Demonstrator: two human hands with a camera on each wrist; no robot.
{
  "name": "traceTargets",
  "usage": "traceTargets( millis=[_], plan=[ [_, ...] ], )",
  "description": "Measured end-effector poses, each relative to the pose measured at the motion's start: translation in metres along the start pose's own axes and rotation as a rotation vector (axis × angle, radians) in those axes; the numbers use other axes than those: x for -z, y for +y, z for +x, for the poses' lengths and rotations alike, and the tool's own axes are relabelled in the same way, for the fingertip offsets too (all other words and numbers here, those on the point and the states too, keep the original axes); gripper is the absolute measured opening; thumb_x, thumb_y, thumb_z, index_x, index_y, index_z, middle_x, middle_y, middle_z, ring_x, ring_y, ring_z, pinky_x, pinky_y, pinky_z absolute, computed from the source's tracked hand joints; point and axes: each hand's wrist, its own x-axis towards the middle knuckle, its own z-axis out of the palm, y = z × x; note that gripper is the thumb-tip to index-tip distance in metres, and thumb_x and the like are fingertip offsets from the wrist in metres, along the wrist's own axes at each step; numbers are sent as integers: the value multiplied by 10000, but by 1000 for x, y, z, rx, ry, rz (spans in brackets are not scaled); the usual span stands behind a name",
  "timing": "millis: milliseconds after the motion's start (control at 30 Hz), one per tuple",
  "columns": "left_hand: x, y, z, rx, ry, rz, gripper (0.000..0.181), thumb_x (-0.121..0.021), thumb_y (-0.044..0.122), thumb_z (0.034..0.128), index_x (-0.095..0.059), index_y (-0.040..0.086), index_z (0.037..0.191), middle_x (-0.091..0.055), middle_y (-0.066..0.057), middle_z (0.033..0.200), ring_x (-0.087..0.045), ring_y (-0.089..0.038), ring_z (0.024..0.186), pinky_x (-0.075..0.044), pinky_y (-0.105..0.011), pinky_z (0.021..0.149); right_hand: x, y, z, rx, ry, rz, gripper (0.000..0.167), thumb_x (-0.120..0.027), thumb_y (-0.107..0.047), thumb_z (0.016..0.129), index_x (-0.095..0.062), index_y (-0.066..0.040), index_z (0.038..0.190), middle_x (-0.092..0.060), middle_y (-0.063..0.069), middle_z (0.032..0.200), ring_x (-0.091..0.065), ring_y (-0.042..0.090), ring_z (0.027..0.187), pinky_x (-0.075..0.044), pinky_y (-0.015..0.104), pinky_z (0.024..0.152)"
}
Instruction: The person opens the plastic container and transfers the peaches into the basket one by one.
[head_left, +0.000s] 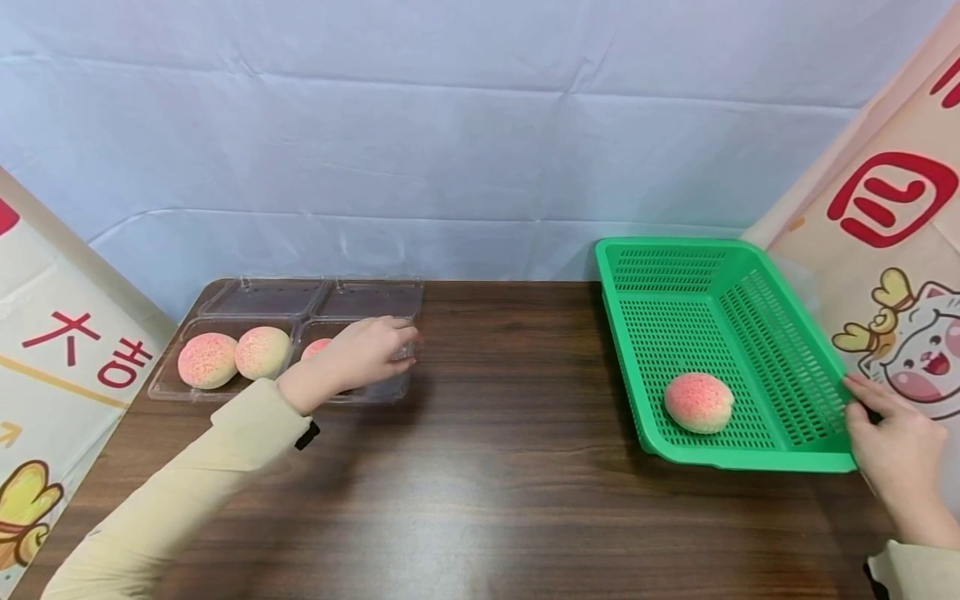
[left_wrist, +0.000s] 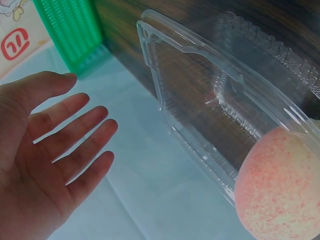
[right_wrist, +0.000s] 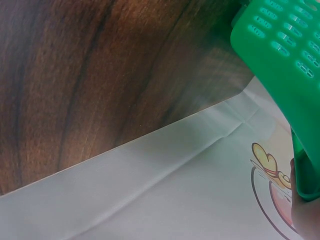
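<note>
Peach (head_left: 315, 347) half hidden in the clear tray (head_left: 367, 302) lies left of the nearer left hand (head_left: 367, 350), spread and empty, while the right hand (head_left: 896, 442) grips the basket (head_left: 750, 459) right of the tray.

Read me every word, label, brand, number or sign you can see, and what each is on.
"大吉", in red, on the left printed cloth.
A framed red sign on the right printed cloth: too stylised to read for sure.
A red mark at the left edge and red strokes top right: cut off, unreadable.
No readable text on the green basket, clear container or buns.
</note>
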Motion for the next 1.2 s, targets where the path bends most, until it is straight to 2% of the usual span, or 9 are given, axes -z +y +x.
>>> traceTargets(
  millis=[300,500,667,800,867,967,1067,1133,1200],
  plan=[
    [-3,-5,-5,-8,36,-9,165,-678,164,787,-638,87,927,-621,-39,890,-586,-188,697,-469,-352,595,-15,29,5,20,16,-22,351,-433,-78,876,-597,-5,1178,-509,-68,1282,-413,71,1223,-286,221,737],
    [-5,-8,-9,-20,64,19,161,-683,162,780,-637,55,890,-595,-38,814,-587,-207,684,-469,-365,592,4,-4,1,-22,-29,-20,333,-433,-29,859,-600,69,1131,-542,183,1214,-448,281,1208,-280,210,761],
    [-5,-9,-13,-5,39,21,178,-694,161,774,-643,50,904,-595,-44,817,-594,-204,700,-475,-360,605,5,-7,2,-40,-50,-29,341,-418,-32,868,-583,79,1145,-525,204,1227,-427,289,1225,-306,262,811],
    [-4,-11,-14,11,8,24,197,-699,165,772,-642,53,923,-606,-48,847,-602,-209,727,-481,-368,627,5,-5,2,-17,-43,-32,338,-419,-34,867,-588,83,1135,-534,214,1212,-443,308,1208,-215,174,650],
    [-5,-12,-15,20,-5,22,204,-697,166,775,-648,56,940,-618,-52,871,-609,-208,736,-486,-369,632,5,-5,2,-10,-38,-28,338,-419,-36,867,-591,80,1134,-538,211,1209,-446,289,1210,-235,167,680],
    [-5,-13,-16,30,-14,19,217,-703,171,772,-654,67,955,-627,-48,894,-615,-205,745,-490,-370,647,5,-4,1,5,-33,-36,334,-428,-39,870,-593,70,1139,-544,209,1204,-625,52,817,-252,141,577],
    [-6,-14,-17,33,-10,22,214,-710,174,765,-653,72,944,-624,-43,883,-614,-208,732,-491,-374,642,5,-4,0,23,-25,-40,331,-434,-32,869,-596,66,1140,-549,213,1197,-342,-88,416,-201,200,427],
    [-6,-15,-18,32,-3,30,212,-711,182,763,-650,71,933,-617,-41,867,-611,-209,717,-489,-375,635,6,-5,0,29,-26,-43,332,-432,-29,869,-593,69,1142,-547,220,1195,-226,-90,390,-186,231,397],
    [-7,-17,-19,34,1,40,214,-711,188,762,-646,65,924,-606,-41,844,-603,-210,698,-487,-374,621,6,-5,0,27,-28,-42,331,-428,-32,873,-591,72,1142,-545,221,1196,-483,-29,508,-190,227,429]
  ],
)
